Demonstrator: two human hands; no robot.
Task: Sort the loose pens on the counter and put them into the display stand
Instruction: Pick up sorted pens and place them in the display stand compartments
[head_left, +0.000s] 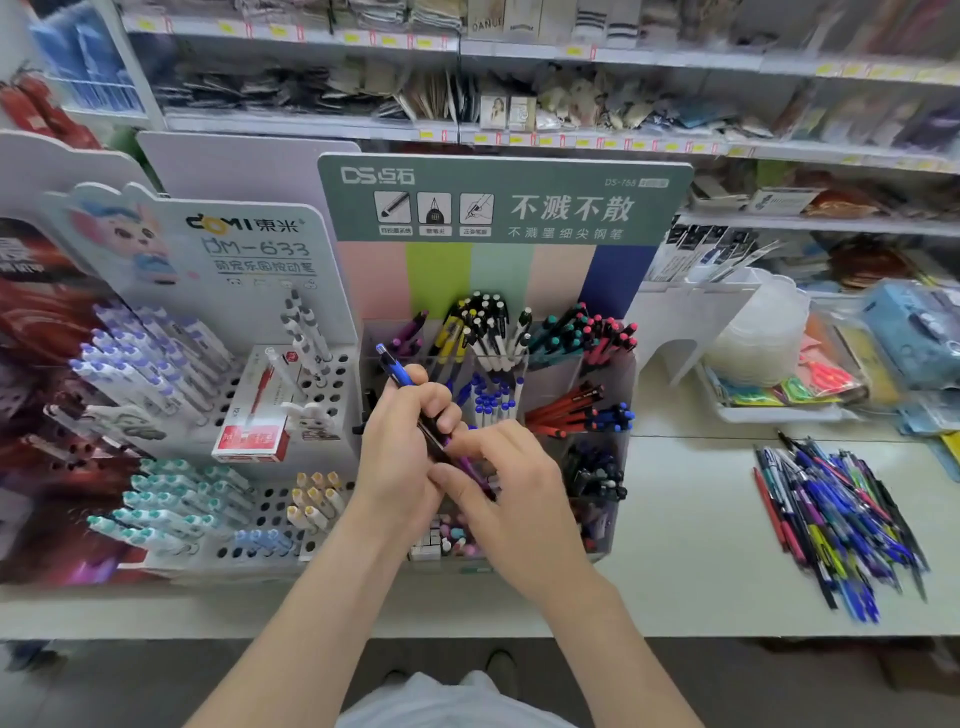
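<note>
The left hand was closed round a small bundle of pens in front of the display stand, its fingers curled over the barrels. A blue pen stuck up out of the fist, slanting toward the stand's rear left corner. The right hand met it just beside, thumb and fingertips pinching a purple pen at the bundle's lower end. Whether that pen was still inside the left hand's grip could not be told. Both hands hovered over the stand's middle compartments and hid part of them.

The stand's rear row held yellow pens, teal pens and pink pens, all upright or leaning. Nearer its front, red pens lay slanted in a right-hand compartment, and dark pens filled the one in front of that.

The loose pens, mostly blue and purple, lay in a rough heap on the tabletop, well apart from the stand on its right.

Just beside the stand on its left stood a white DOMI rack with teal-capped pens in its holes and a red pen box leaning on it. Behind the stand ran blurred shop shelves.
</note>
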